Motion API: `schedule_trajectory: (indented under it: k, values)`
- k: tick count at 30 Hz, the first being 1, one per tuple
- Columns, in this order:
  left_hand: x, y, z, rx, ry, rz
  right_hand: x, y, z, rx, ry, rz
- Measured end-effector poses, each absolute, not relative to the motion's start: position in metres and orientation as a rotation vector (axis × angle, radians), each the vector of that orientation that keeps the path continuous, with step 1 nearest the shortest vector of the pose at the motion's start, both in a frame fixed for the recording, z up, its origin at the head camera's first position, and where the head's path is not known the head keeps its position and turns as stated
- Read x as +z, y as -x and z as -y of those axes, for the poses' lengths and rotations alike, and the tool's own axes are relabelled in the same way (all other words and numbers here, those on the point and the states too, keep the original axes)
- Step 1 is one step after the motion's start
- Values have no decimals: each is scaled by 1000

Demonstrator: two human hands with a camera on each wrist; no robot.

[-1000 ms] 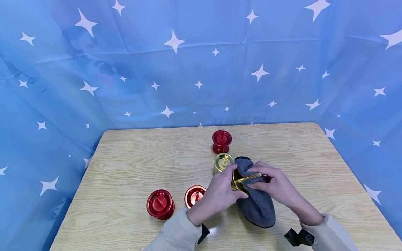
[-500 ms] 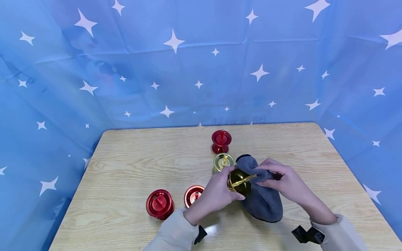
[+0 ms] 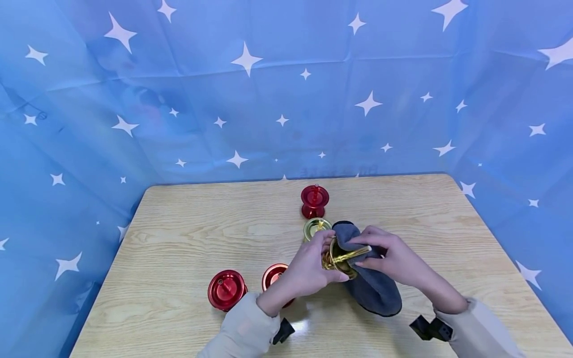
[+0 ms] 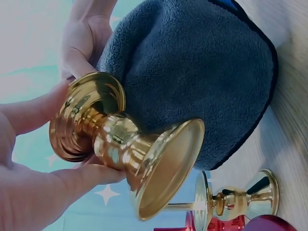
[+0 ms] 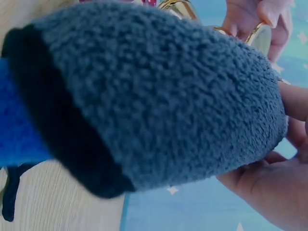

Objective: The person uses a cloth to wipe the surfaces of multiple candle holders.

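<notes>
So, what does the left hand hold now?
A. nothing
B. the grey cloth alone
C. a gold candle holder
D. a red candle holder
C: the left hand grips a gold candle holder off the table, while the right hand holds the grey cloth against it.

candlestick (image 3: 338, 258) btwn hands over table (image 3: 179, 238), cloth (image 3: 373, 288) right, 4 holders left/behind
</notes>
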State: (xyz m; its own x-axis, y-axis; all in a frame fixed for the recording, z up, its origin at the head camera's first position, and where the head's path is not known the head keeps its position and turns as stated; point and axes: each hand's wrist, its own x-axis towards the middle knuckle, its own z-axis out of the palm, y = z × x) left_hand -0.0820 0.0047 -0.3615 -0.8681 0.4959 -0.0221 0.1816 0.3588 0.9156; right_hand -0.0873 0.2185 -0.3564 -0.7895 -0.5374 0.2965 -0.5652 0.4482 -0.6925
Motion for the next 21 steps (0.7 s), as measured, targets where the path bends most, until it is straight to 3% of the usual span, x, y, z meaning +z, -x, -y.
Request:
schedule_trajectory:
  k: [21]
  values:
    - [-363, 83, -2, 1336, -649, -2342, -367, 88, -221, 1572, -1053, 2549]
